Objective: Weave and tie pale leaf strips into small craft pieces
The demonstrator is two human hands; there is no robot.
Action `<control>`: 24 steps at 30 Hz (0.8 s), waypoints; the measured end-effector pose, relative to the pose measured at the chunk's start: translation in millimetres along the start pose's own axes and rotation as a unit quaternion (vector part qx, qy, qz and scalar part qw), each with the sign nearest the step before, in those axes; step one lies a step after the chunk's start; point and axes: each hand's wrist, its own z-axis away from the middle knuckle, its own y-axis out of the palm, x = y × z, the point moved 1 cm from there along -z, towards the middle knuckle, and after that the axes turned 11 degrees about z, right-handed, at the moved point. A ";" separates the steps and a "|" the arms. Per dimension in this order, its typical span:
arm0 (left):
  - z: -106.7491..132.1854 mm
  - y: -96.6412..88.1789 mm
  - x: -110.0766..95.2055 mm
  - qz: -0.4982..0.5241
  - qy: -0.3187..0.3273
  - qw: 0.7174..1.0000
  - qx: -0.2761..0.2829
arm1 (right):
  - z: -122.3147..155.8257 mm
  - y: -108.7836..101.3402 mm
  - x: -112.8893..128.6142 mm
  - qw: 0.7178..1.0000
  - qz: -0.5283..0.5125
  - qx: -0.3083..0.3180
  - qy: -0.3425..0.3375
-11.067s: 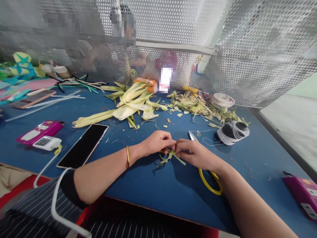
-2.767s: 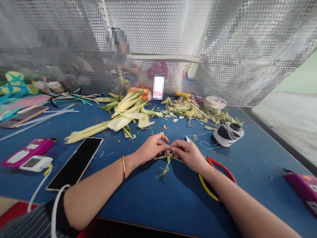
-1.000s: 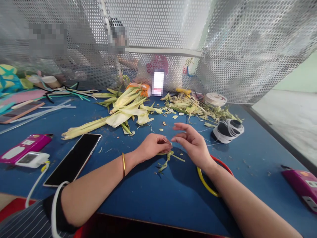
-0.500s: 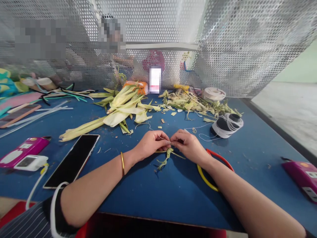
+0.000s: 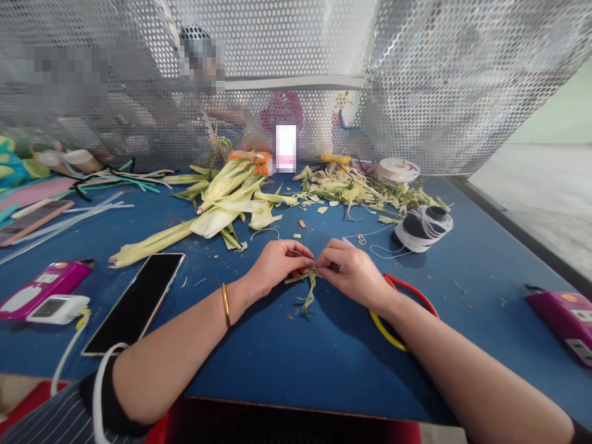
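My left hand and my right hand meet fingertip to fingertip over the blue table, both pinched on a small bundle of green husk strips. The strips hang down and toward me from the pinch. A thin white thread seems to run from my fingers toward the spool of white thread at the right. A gold bangle sits on my left wrist. Scissors with red and yellow handles lie under my right wrist.
Corn husks and husk scraps lie behind my hands. A black phone with a white cable lies left, beside a magenta device. Another magenta device sits right. A perforated metal screen walls the back; people sit behind it.
A second ago my right hand was lifted and open; it has come back down and pinched the husk bundle beside my left hand. The view has shifted slightly.
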 end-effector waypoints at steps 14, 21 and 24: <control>-3.8 -4.3 6.6 -0.143 0.128 0.981 0.012 | -3.8 14.3 -7.6 0.981 -0.178 0.014 0.074; -0.4 -1.7 1.6 -0.294 0.230 0.928 -0.023 | -3.9 12.9 -3.8 0.991 -0.110 0.018 0.080; 2.8 0.6 2.7 -0.344 0.287 0.893 -0.040 | -4.1 13.3 -3.9 0.991 -0.098 0.008 0.090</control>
